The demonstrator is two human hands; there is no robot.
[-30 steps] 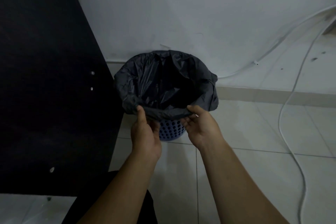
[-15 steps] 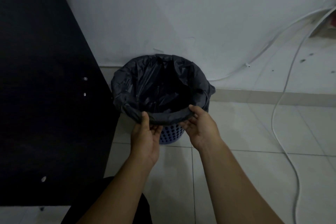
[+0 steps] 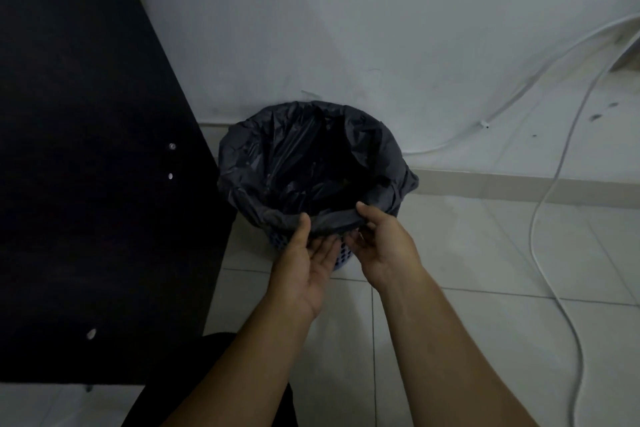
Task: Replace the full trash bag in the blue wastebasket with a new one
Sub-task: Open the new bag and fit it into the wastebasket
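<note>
A blue perforated wastebasket (image 3: 341,258) stands on the tiled floor against the white wall. A dark grey trash bag (image 3: 277,163) lines it, its edge folded down over the rim all round; the inside looks dark and I cannot make out any contents. My left hand (image 3: 304,267) is at the near rim, thumb on top of the folded bag edge and fingers under it. My right hand (image 3: 384,246) holds the same edge just to the right, thumb on top, fingers tucked beneath.
A tall black furniture panel (image 3: 86,184) stands close on the left of the basket. White cables (image 3: 540,211) run down the wall and across the floor on the right. Pale tiles (image 3: 467,246) surround the basket.
The bag edge has been pulled further down over the near rim. Both hands have slid lower on the edge and closer together; the view shifted slightly.
</note>
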